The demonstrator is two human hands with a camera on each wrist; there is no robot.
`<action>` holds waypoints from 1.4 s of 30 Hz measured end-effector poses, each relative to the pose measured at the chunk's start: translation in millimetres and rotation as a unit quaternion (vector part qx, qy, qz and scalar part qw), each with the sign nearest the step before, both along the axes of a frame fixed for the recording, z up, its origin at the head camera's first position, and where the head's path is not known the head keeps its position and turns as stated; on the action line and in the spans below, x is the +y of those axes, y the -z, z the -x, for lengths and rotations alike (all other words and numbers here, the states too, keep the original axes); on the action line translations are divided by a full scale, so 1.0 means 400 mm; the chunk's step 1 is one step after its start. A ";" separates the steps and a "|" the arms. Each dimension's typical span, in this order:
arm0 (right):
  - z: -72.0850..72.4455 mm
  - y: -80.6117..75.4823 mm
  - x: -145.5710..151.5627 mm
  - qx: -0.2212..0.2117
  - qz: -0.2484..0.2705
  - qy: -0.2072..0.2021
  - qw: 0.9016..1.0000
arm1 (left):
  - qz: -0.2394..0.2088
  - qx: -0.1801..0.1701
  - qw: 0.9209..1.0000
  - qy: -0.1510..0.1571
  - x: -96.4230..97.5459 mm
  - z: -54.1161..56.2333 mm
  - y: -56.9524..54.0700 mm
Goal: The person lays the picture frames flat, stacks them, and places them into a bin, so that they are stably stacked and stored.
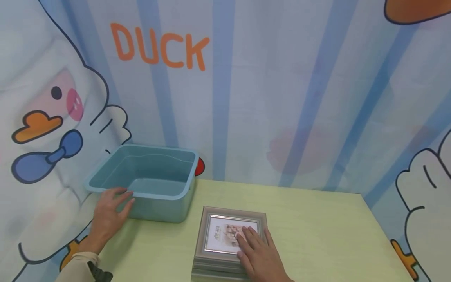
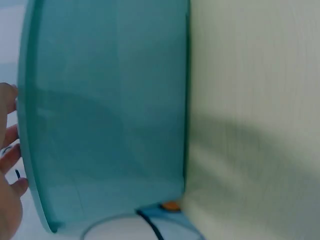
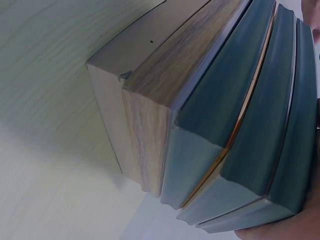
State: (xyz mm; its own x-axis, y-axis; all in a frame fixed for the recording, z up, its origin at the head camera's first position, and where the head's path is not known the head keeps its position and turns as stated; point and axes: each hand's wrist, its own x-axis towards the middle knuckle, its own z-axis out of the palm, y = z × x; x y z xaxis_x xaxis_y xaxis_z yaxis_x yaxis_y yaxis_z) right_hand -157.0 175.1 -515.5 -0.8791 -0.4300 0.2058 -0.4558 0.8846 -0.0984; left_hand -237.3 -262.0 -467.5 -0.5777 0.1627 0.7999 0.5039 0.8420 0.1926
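A stack of several picture frames lies on the table, its top one a silver-grey picture frame (image 1: 201, 239) with a flower picture behind its pane. My right hand (image 1: 261, 254) rests on that top frame, fingers spread over its right side. From the right wrist view, the frames' edges (image 3: 235, 100) show in layers, the lower ones pale and wood-grained. At the front rim of a blue-green plastic tub (image 1: 158, 205) is my left hand (image 1: 109, 215), fingers loosely bent and apart. The left wrist view has those fingers (image 2: 11, 159) right by the tub's rim; firm contact is unclear.
The pale yellow table (image 1: 317, 231) extends to the right of the frames. Behind it hangs a striped blue and white cloth (image 1: 253, 98) with duck drawings and orange lettering. The tub stands at the back left, against the cloth.
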 end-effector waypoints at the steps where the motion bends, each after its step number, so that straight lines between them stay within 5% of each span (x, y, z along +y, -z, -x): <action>1: 0.000 0.001 -0.001 0.002 0.001 0.000 1.000 | 0.014 0.003 1.000 -0.007 -0.012 0.003 0.000; 9: -0.001 0.000 -0.005 -0.008 0.005 0.002 1.000 | 0.113 0.029 0.993 -0.031 -0.084 0.025 -0.001; 19: -0.002 0.006 -0.008 0.020 0.005 0.003 1.000 | 0.098 0.044 0.994 -0.018 -0.083 0.035 -0.001; 26: -0.002 0.008 -0.010 0.015 0.007 0.005 1.000 | 0.077 0.040 0.996 -0.009 -0.040 0.042 0.013; 34: -0.005 0.005 -0.019 0.050 0.011 0.000 0.999 | 0.073 0.027 0.996 -0.046 0.047 0.033 0.021; 42: -0.005 0.002 -0.021 0.019 0.008 0.008 1.000 | 0.049 0.011 0.996 -0.068 0.161 0.030 0.031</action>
